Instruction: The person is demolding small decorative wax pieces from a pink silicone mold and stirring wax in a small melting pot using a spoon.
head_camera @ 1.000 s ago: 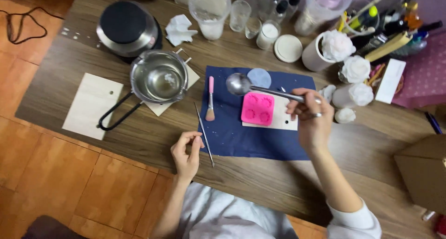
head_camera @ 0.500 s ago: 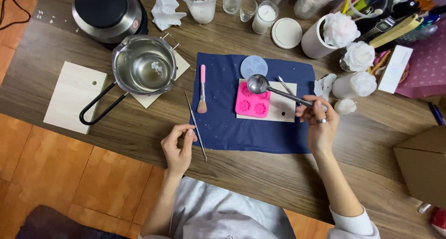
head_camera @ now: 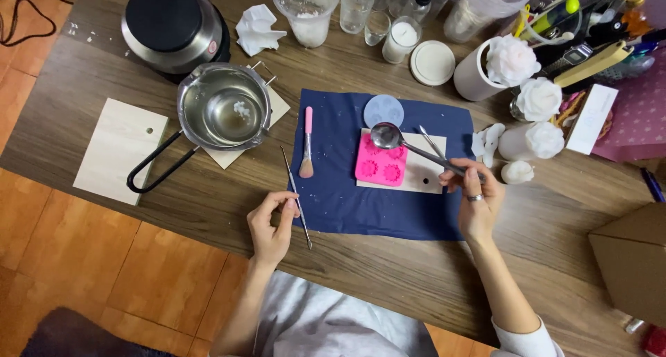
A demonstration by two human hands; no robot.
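My right hand grips the handle of a metal ladle, whose bowl hovers over the top edge of a pink flower mould. The mould rests on a small pale board on a dark blue cloth. My left hand pinches a thin metal needle tool lying along the cloth's left edge. A pink-handled brush lies on the cloth between the needle tool and the mould. A round pale blue mould sits just behind the ladle.
A steel pouring pot with a black handle stands left of the cloth, a black-topped heater behind it, a pale wooden board farther left. Glasses, jars and white flower candles crowd the back and right. A cardboard box is at right.
My right hand has carried the ladle down and left until its bowl is over the pink mould. My left hand stays on the needle tool. The view has shifted slightly.
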